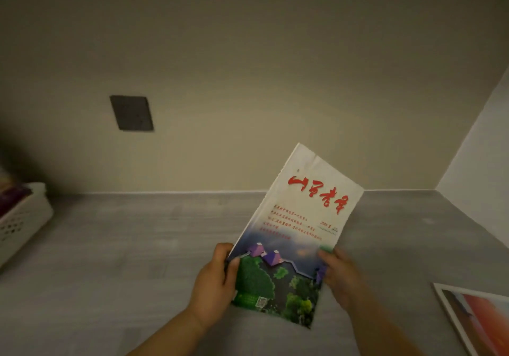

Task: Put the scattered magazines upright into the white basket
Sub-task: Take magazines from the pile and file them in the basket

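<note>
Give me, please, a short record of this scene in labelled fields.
Held item: magazine, tilted, cover toward the camera
Left hand: grips its lower left edge
Right hand: grips its lower right edge
White basket: far left, with printed items inside
Lying flat: second magazine, lower right
Surface: grey

A beige back wall (275,61) is lit dimly and warmly; a dark grey square plate (131,113) is mounted on it. Below, a grey wood-grain surface (124,245) is joined to it, and a white side panel (484,160) is set at the right.
</note>
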A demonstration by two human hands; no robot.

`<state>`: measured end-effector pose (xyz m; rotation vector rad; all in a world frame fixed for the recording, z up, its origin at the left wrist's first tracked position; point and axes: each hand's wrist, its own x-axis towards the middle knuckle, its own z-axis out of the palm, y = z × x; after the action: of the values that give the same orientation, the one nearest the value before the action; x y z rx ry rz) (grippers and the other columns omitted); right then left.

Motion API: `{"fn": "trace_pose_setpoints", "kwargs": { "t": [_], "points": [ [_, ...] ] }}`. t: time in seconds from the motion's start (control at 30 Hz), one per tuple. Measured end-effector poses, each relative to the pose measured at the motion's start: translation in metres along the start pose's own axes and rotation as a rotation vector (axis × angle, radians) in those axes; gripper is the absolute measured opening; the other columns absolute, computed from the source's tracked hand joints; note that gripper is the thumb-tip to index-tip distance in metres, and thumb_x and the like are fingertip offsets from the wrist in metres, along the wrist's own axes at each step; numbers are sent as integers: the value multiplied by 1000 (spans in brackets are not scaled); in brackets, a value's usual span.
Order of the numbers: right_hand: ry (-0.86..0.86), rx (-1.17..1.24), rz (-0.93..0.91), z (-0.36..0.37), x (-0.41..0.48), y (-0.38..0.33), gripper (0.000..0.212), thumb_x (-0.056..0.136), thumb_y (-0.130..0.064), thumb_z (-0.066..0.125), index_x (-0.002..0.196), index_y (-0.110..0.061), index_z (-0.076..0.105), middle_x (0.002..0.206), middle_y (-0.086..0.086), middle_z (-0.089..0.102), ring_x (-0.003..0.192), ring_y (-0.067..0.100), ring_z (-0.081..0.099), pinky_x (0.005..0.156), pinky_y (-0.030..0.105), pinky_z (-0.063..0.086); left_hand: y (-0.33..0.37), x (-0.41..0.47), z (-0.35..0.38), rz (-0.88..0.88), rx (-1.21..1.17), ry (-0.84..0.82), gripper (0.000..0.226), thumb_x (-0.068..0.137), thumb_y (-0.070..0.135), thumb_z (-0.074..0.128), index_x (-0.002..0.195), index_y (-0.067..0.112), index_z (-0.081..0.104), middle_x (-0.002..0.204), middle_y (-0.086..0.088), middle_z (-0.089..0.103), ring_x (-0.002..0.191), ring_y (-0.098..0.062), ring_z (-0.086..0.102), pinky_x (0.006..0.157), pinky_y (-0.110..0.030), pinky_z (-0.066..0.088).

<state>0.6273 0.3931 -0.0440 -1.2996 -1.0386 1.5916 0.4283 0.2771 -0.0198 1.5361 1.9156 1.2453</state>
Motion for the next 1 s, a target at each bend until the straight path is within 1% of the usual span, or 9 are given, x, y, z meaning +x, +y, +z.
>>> {"fn": "trace_pose_setpoints", "kwargs": {
  "t": [0.1,0.2,0.27,0.37,0.5,0.6,0.67,0.83,1.0],
  "points": [
    [-75,68,-27,57,-14,-8,22,88,9,40,102,-2,53,77,17,56,45,18,52,32,19,41,-18,-10,-54,-12,-13,114,20,93,17,38,104,33,41,83,6,60,78,-18,60,72,-36,53],
    [-130,73,-54,122,-31,-11,24,87,14,35,92,-1,54,56,14,48,28,11,42,30,18,38,-43,-17,-110,-8,11,196,30,93,17,39,122,24,42,95,7,58,84,-14,59,77,-31,53],
    [-163,51,-63,172,-44,-13,24,87,12,36,102,0,51,51,11,49,30,14,43,30,17,36,-62,-19,-149,-31,20,275,33,92,18,41,124,25,40,98,10,55,85,-10,55,76,-25,48],
    [-189,9,-107,250,-62,-12,26,87,11,40,107,-3,51,67,13,54,48,23,40,32,14,34,-86,-17,-212,-130,4,387,31,91,14,43,121,22,41,101,6,55,88,-14,54,78,-27,47],
    [-242,-48,-228,348,-85,-9,25,84,15,41,91,-5,55,41,1,58,36,12,49,34,11,36,-121,-20,-298,-186,3,509,23,89,13,47,112,12,52,109,-7,62,99,-25,57,81,-31,45],
    [-264,-37,-258,404,-102,-8,34,81,18,41,75,-12,56,34,-2,55,31,1,46,39,14,39,-139,-31,-350,-121,15,613,22,88,10,50,107,7,60,107,-10,64,93,-20,56,80,-26,42],
    [-252,-50,-279,431,-110,-8,32,82,15,44,75,-14,57,43,-3,56,42,7,46,48,21,38,-144,-36,-378,-54,33,661,20,87,7,52,103,7,64,99,-4,63,89,-15,54,76,-20,42],
    [-251,-66,-363,495,-118,-30,28,81,10,51,106,-2,57,88,5,59,68,13,52,60,23,45,-148,-37,-430,58,54,775,11,82,0,57,85,-1,67,78,2,55,73,1,52,62,5,38],
    [-261,-97,-450,557,-112,-57,33,81,8,52,111,-3,55,100,7,56,90,20,51,73,28,45,-163,-30,-463,4,95,828,8,78,-1,61,78,-5,68,75,-9,57,64,-6,50,55,-7,39]
  ]
}}
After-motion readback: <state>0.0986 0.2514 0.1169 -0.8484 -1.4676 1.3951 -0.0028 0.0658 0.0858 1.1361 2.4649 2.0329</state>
